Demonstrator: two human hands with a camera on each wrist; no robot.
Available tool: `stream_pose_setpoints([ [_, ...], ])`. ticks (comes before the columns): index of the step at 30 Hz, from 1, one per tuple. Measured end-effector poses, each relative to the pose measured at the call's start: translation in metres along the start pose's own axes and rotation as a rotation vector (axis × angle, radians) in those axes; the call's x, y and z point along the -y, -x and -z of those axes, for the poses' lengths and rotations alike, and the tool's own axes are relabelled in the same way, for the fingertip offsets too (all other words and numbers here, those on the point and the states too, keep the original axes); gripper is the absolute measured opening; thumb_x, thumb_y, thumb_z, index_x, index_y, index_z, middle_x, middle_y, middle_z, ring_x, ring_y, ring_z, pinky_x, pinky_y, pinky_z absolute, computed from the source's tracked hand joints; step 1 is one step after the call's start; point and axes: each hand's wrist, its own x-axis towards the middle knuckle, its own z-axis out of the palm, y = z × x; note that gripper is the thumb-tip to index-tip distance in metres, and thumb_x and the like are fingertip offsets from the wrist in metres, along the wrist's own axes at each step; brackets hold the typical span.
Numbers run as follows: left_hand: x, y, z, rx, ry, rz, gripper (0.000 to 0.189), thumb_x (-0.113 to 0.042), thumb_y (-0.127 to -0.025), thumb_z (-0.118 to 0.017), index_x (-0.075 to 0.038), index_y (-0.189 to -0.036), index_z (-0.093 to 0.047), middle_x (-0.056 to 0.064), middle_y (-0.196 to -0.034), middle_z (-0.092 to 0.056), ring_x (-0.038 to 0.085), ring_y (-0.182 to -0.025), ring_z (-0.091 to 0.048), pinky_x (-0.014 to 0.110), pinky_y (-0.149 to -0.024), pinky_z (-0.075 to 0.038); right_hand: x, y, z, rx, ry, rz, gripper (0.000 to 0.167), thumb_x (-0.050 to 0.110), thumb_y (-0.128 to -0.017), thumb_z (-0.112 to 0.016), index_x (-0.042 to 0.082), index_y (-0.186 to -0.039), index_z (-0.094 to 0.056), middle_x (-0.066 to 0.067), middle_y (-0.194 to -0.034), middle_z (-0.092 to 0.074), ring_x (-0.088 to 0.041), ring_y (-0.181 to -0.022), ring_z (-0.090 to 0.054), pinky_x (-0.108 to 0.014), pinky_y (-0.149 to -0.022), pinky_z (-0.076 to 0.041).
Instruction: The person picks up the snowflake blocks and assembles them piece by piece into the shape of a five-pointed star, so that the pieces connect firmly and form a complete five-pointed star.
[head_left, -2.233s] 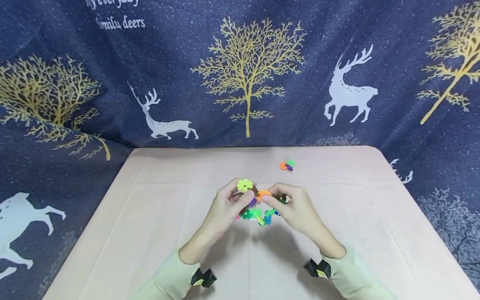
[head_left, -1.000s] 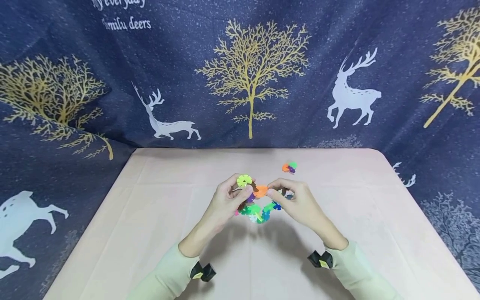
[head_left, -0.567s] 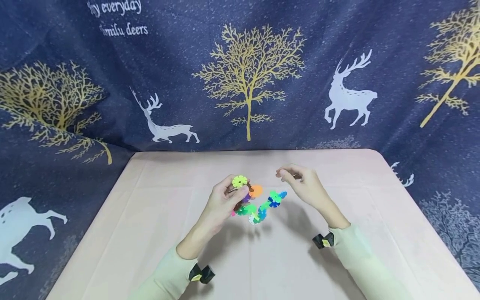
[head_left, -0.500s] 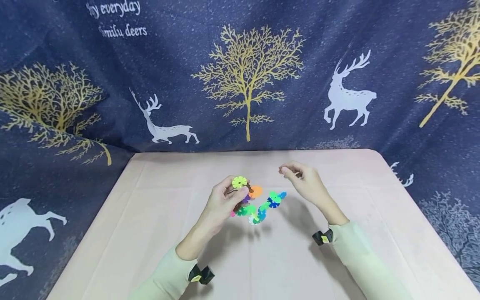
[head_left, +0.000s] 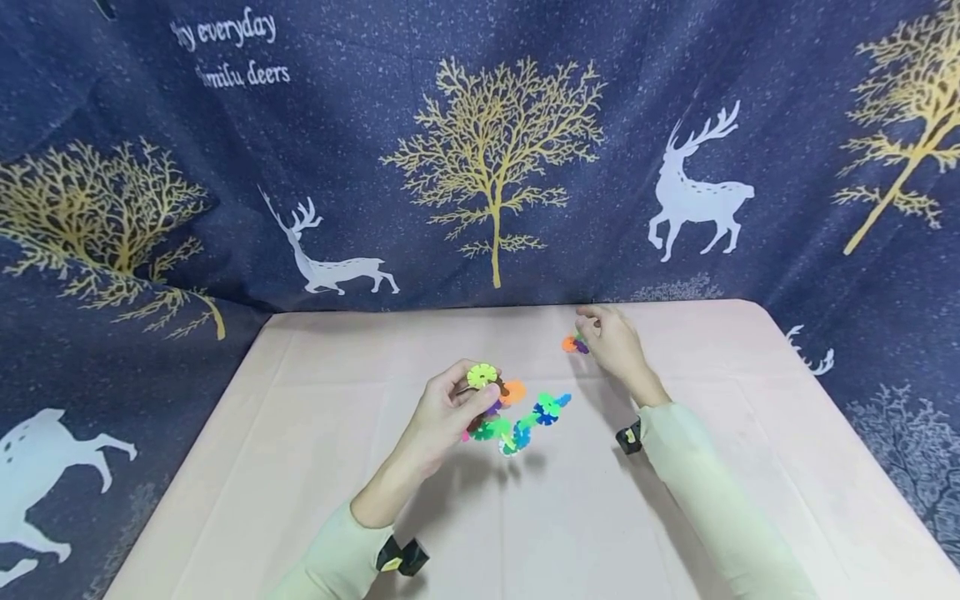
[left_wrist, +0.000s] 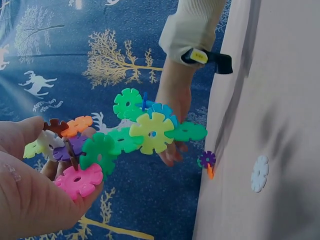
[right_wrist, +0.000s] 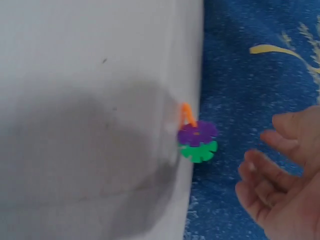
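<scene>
My left hand (head_left: 446,412) grips a chain of joined plastic snowflake discs, pinched between thumb and fingers. A yellow disc (head_left: 482,376) tops it, and an orange disc (head_left: 514,392) sticks out beside the thumb. In the left wrist view a pink disc (left_wrist: 79,181) hangs at the lower end by the fingers, and green discs (left_wrist: 98,154) stretch away from the hand. My right hand (head_left: 613,342) hovers at a small cluster of orange, purple and green discs (right_wrist: 198,134) at the back of the table. Its fingers are loosely bent and hold nothing.
A single white disc (left_wrist: 260,173) lies on the pale tablecloth (head_left: 315,467). Behind the table's far edge hangs a dark blue curtain (head_left: 450,167) printed with deer and trees. Black wrist cameras (head_left: 402,556) are strapped at both cuffs.
My right hand has let go of the orange disc on the chain and moved back and right to the small cluster. My left hand keeps hold of the chain, nearly in place.
</scene>
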Motion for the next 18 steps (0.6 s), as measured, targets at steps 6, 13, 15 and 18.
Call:
stream_pose_setpoints([
  [6, 0.000, -0.001, -0.001, 0.007, 0.000, -0.001, 0.028, -0.004, -0.096, -0.063, 0.008, -0.121, -0.056, 0.006, -0.102, -0.069, 0.014, -0.091, -0.070, 0.027, -0.078, -0.057, -0.005, -0.008, -0.012, 0.072, 0.086, -0.060, 0.043, 0.022, -0.101, -0.057, 0.002, -0.139, -0.056, -0.024, -0.144, -0.050, -0.045, -0.135, -0.043, -0.056, -0.112, -0.032],
  [13, 0.001, 0.000, 0.000, 0.017, -0.006, 0.007, 0.032, -0.005, -0.096, -0.064, 0.010, -0.122, -0.054, 0.006, -0.102, -0.069, 0.014, -0.092, -0.069, 0.025, -0.077, -0.056, -0.008, -0.010, -0.019, 0.172, 0.158, -0.108, 0.035, 0.021, -0.101, -0.058, 0.005, -0.131, -0.064, -0.019, -0.128, -0.065, -0.042, -0.109, -0.063, -0.055, -0.094, -0.048],
  [15, 0.001, 0.000, 0.000, 0.021, -0.010, 0.009, 0.034, -0.006, -0.097, -0.064, 0.011, -0.123, -0.053, 0.006, -0.103, -0.069, 0.014, -0.092, -0.069, 0.024, -0.076, -0.056, -0.008, -0.010, -0.019, 0.207, 0.185, -0.124, 0.032, 0.020, -0.100, -0.060, 0.006, -0.127, -0.067, -0.018, -0.126, -0.066, -0.041, -0.105, -0.065, -0.054, -0.089, -0.050],
  [18, 0.002, 0.000, 0.001, 0.020, -0.006, 0.012, 0.033, -0.007, -0.097, -0.064, 0.009, -0.123, -0.054, 0.006, -0.103, -0.069, 0.015, -0.093, -0.069, 0.025, -0.077, -0.056, -0.009, -0.009, -0.019, 0.247, 0.211, -0.145, 0.027, 0.018, -0.098, -0.062, 0.007, -0.121, -0.070, -0.017, -0.124, -0.068, -0.042, -0.105, -0.064, -0.053, -0.087, -0.051],
])
